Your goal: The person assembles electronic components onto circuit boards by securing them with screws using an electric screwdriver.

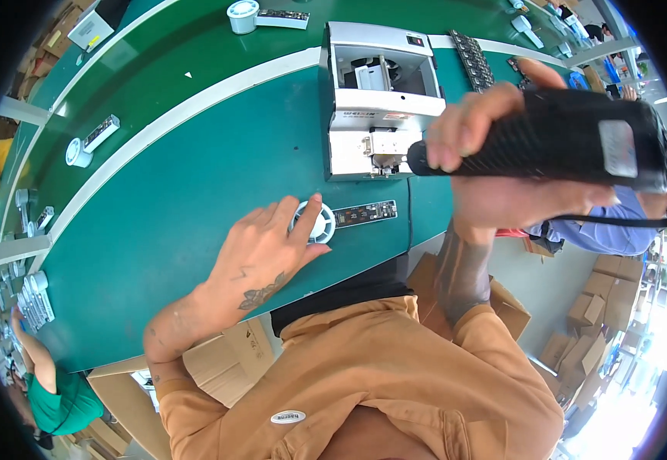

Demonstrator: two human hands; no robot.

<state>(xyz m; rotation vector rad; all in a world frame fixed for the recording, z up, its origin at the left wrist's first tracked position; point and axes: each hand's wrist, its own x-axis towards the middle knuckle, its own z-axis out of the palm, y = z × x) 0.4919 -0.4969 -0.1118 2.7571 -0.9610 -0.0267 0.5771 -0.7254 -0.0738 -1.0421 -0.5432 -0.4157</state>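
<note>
My right hand (480,146) is wrapped around a black electric screwdriver (556,142), held almost level above the bench. Its nose points left at the metal outlet of a grey and white screw feeder (347,153); whether the bit touches there I cannot make out. Low on the bench, my left hand (268,241) grips a pale blue round fan head (322,224) between thumb and fingers. A dark circuit board (365,214) extends right from that fan head, lying in its handle. The hand covers part of the round head.
On the green conveyor belt (195,57) lie other fan parts (80,151) with boards. A panel of circuit boards (471,61) is right of the feeder. Cardboard boxes (226,360) stand under the bench edge. People work at the left and right.
</note>
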